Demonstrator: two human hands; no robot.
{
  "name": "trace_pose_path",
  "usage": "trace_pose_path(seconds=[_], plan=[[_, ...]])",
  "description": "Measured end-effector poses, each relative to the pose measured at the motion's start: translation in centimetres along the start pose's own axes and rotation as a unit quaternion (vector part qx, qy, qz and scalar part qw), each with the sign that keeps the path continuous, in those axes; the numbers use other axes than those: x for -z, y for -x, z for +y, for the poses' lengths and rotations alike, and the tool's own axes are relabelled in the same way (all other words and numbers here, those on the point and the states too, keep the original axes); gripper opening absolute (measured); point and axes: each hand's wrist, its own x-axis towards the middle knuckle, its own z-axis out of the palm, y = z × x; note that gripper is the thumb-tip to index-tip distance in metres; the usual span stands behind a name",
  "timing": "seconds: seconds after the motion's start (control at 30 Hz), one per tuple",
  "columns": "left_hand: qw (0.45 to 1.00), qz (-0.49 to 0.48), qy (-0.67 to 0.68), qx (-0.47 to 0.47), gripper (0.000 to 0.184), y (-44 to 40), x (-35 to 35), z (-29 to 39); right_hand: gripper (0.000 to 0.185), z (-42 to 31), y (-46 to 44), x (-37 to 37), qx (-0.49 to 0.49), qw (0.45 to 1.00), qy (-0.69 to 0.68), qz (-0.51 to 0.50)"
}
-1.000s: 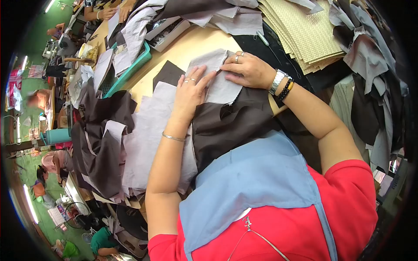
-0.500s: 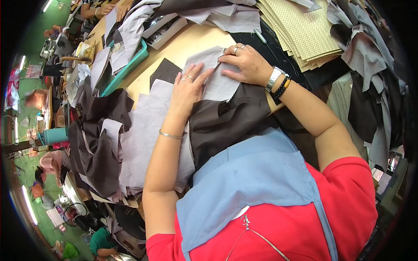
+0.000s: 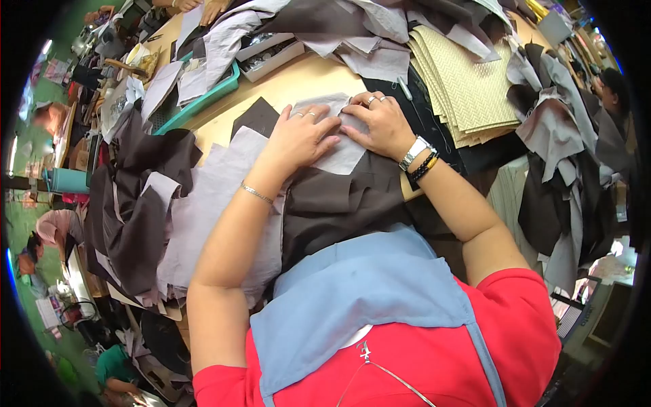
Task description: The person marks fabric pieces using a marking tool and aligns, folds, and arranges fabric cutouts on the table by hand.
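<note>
A small light grey cloth piece (image 3: 341, 161) lies under both my hands, on top of dark brown cloth (image 3: 346, 203). My left hand (image 3: 306, 136) rests on its left side, fingers spread and thumb pointing right. At the upper right edge, my right hand (image 3: 380, 125) has its fingers bent around a fold of the piece, with the thumb lying on the cloth; the fingertips are partly hidden. Left of my left forearm spreads a stack of light grey cloth panels (image 3: 217, 197). A dark brown cloth square (image 3: 259, 117) lies just beyond my left hand.
A teal basket (image 3: 196, 105) with cloth in it and a grey box (image 3: 274, 60) stand on the wooden table (image 3: 305, 78). Woven yellowish sheets (image 3: 464, 88) lie at right, near a white-handled tool (image 3: 405, 88). Cloth heaps flank both sides. A co-worker's hands (image 3: 213, 10) show at the far edge.
Both hands remain on the grey cloth and have come closer together. My left hand has moved inward over the piece, its fingers more bent. The whole view has shifted slightly.
</note>
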Motion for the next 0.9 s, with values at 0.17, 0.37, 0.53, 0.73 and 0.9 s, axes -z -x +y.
trace_pose_path(seconds=[0.17,0.37,0.53,0.73,0.9], plan=[[0.999,-0.008,-0.019,0.046,0.041,-0.9,0.1,1.1,0.038,-0.3,-0.2,0.0,-0.025,0.999,0.033,0.013],[0.995,-0.030,-0.022,0.095,0.050,-1.6,0.5,2.7,0.047,-0.3,-0.1,-0.2,-0.053,0.996,0.066,0.008],[0.994,-0.013,-0.028,0.105,0.058,-1.4,-0.5,3.0,0.047,-0.5,-0.1,-0.2,-0.062,0.996,0.066,0.004],[0.993,-0.005,-0.044,0.113,0.066,-0.7,-1.3,3.4,0.040,0.6,-0.1,-0.7,0.024,0.999,-0.019,-0.012],[0.993,-0.005,-0.065,0.101,0.064,-0.3,-1.5,3.2,0.038,0.1,0.0,-0.7,-0.018,1.000,0.001,-0.004]])
